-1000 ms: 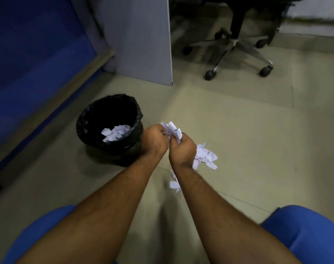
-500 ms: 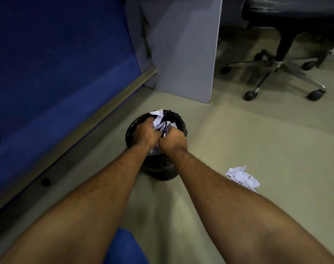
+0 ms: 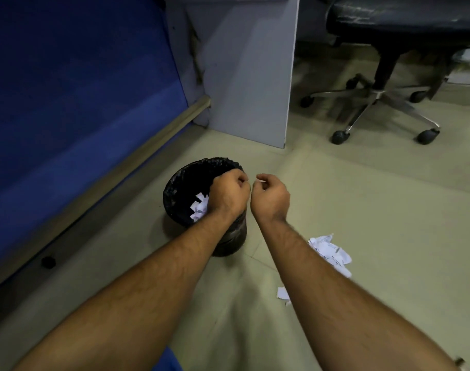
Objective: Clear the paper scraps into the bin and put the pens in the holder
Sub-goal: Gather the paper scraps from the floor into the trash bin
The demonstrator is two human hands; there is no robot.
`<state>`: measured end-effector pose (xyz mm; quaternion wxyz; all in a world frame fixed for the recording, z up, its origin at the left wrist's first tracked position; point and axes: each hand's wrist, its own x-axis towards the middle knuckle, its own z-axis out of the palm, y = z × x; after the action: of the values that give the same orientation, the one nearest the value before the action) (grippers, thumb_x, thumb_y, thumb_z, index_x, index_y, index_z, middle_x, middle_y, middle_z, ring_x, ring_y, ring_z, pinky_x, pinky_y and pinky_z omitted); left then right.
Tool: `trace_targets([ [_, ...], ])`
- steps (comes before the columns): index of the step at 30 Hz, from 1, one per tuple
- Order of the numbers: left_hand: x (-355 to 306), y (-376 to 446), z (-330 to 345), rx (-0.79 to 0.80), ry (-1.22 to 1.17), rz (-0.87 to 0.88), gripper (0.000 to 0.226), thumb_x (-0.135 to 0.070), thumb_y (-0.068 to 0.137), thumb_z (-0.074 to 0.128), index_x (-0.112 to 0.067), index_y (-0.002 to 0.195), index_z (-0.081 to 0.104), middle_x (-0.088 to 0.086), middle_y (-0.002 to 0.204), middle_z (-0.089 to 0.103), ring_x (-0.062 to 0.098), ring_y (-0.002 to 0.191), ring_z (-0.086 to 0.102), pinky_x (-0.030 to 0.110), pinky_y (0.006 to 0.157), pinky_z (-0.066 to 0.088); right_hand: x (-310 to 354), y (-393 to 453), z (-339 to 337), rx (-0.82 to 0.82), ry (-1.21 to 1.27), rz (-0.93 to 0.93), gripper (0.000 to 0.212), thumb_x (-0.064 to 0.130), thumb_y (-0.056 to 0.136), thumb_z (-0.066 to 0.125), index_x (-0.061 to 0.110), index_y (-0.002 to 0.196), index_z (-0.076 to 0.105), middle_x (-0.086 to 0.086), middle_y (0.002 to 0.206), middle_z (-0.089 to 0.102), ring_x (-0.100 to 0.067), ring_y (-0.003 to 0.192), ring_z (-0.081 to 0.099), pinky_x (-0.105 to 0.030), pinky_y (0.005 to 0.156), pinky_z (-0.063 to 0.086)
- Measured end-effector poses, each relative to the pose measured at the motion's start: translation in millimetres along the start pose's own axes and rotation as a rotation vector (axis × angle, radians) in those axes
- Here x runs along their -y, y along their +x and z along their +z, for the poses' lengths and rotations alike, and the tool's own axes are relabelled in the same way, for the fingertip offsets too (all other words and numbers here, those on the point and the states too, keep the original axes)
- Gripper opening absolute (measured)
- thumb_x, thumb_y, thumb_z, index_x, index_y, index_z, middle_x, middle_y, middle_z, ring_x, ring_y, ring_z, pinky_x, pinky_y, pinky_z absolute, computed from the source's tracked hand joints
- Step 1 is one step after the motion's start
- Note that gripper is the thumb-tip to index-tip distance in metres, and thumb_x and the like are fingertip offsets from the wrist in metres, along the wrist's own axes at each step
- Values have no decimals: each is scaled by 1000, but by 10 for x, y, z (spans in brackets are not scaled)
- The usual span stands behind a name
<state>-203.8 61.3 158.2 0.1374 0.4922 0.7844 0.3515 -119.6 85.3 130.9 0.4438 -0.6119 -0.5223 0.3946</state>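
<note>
A round bin [image 3: 187, 172] with a black liner stands on the floor, and white paper scraps [image 3: 199, 207] lie inside it. My left hand [image 3: 228, 194] hovers over the bin's right rim with its fingers curled shut; nothing shows in it. My right hand [image 3: 271, 196] is just right of the bin, fingers curled, with a small white sliver of paper at the fingertips. A pile of torn scraps [image 3: 330, 250] lies on the floor right of my right forearm, with one loose scrap [image 3: 282, 293] nearer me. No pens or holder are in view.
A blue partition wall [image 3: 67, 89] runs along the left, with a grey panel [image 3: 250, 76] behind the bin. A black office chair [image 3: 383, 97] on castors stands at the back right. A small black object [image 3: 48, 261] sits by the wall base.
My hands carried a bunch of scraps over the bin and let it go. They have now lifted and parted, and more paper lies in the bin.
</note>
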Motion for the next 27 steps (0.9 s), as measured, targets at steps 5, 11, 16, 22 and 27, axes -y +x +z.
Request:
trace_targets([
  [5, -140, -235, 525, 122, 36, 89, 21, -17, 84, 57, -14, 99, 71, 7, 92, 74, 26, 88, 68, 32, 78, 54, -495, 65, -376, -83, 12, 92, 28, 20, 90, 61, 17, 118, 67, 5, 81, 67, -22, 92, 66, -23, 79, 42],
  [11, 188, -860, 1461, 470, 242, 43, 35, -25, 87, 58, -15, 120, 60, 11, 119, 63, 30, 109, 59, 33, 90, 48, -1842, -310, -851, 16, -399, 304, 51, 33, 86, 63, 23, 135, 50, -5, 122, 64, -29, 113, 61, -32, 88, 44],
  [16, 472, -1499, 1977, 627, 463, -86, 41, -23, 90, 55, -13, 129, 45, 13, 130, 49, 33, 118, 54, 39, 95, 46, -2622, -691, -1127, -42, -769, 557, 85, 50, 75, 68, 22, 147, 32, -10, 146, 41, -31, 137, 36, -48, 107, 34],
  [22, 667, -1860, 2271, 659, 422, -323, 55, -33, 88, 61, -13, 134, 38, 16, 129, 45, 35, 114, 56, 39, 91, 49, -2927, -881, -1166, -106, -660, 529, 55, 20, 82, 61, 22, 136, 51, -13, 142, 41, -38, 121, 44, -42, 98, 44],
  [27, 633, -1654, 2467, 603, 42, -262, 42, -28, 80, 60, -13, 119, 59, 12, 115, 63, 30, 103, 61, 28, 84, 46, -2934, -598, -1026, -137, -140, 355, 47, 6, 85, 61, 10, 132, 58, -14, 135, 49, -31, 119, 55, -34, 102, 44],
])
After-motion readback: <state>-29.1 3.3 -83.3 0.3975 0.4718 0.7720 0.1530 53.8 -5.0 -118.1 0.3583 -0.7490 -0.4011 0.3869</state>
